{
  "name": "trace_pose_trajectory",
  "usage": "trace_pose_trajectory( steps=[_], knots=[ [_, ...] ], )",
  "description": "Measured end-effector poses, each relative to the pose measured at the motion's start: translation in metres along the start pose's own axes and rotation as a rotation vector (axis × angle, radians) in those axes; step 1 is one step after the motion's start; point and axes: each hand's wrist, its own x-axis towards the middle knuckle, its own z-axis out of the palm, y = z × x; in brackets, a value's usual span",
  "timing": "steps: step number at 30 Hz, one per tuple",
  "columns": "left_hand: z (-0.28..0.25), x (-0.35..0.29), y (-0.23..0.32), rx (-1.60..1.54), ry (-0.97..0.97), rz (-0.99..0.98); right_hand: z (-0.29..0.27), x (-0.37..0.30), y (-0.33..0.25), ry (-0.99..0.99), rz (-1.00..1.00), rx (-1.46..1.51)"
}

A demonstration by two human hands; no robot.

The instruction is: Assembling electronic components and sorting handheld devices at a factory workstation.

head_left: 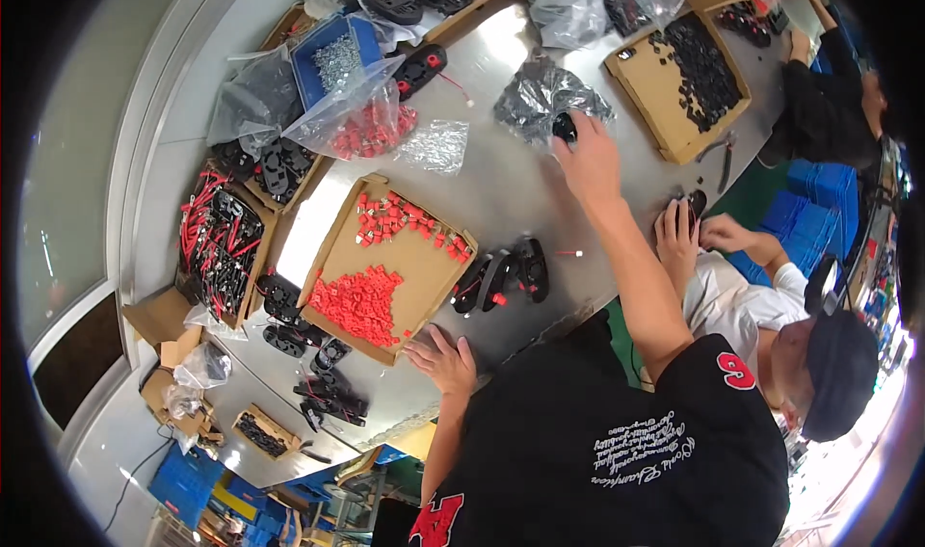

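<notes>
My right hand [590,161] reaches far across the metal table, its fingers closed on a small black plastic part [565,128]. Right beyond it lies a crumpled dark plastic bag [540,86]. Close to my body, my left hand [443,360] rests with fingers apart at the near corner of a cardboard tray [390,258]. Small red plastic pieces [355,304] are heaped in that tray, with more scattered along its far side. Between my two arms stand several black housings [499,279], some showing red bits.
Black caps fill part of a second cardboard tray [631,94] at the far right. A co-worker's hands [679,234] handle a dark item beside my right arm. Further left sit a blue bin of screws [368,41], a bag of red pieces [371,128] and a box of wired parts [222,248].
</notes>
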Motion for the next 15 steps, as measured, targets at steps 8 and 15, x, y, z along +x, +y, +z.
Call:
trace_pose_trajectory(
  steps=[8,15],
  knots=[
    [-0.016,0.004,0.002,-0.079,-0.066,-0.058,-0.027,-0.004,-0.014,-0.185,-0.061,-0.192],
    [-0.053,0.007,-0.001,-0.353,-0.019,-0.011,-0.057,-0.003,-0.032,-0.105,-0.350,-0.354]
  ],
)
